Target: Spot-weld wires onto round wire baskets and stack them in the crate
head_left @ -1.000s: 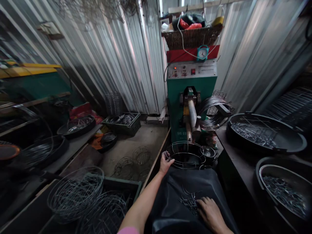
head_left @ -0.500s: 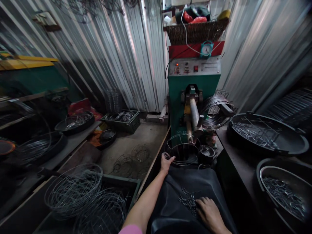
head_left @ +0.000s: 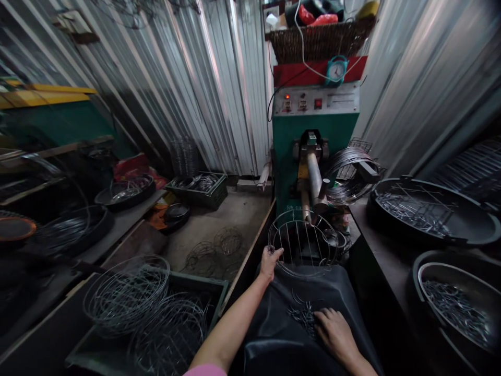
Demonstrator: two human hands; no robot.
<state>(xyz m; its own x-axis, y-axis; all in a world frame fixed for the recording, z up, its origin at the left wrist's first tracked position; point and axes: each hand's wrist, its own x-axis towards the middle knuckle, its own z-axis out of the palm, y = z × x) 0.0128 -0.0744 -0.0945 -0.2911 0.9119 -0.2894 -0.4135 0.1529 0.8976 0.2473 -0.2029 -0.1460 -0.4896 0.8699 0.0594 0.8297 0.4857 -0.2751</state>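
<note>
My left hand [head_left: 270, 261] is closed on the left rim of a round wire rack [head_left: 300, 222], which has several thin bars across its ring. The rack is tilted just below the electrode arms of a green spot-welding machine [head_left: 313, 122]. On the dark apron [head_left: 282, 318] over my lap lies a small pile of short bent wire pieces [head_left: 303, 313]. My right hand [head_left: 334, 331] rests at the right side of this pile. Its fingertips touch the pieces, and I cannot make out whether any are between them.
Round wire racks [head_left: 129, 297] are heaped in a green crate [head_left: 203, 282] at lower left. Pans of wire pieces [head_left: 415, 211] and a basin of bent pieces [head_left: 456, 308] stand on the right bench. A wire coil [head_left: 354, 169] hangs beside the machine.
The wire rack has turned in my left hand, so its cross bars now show clearly. My right hand stays at the wire pile. The whole view has shifted slightly.
</note>
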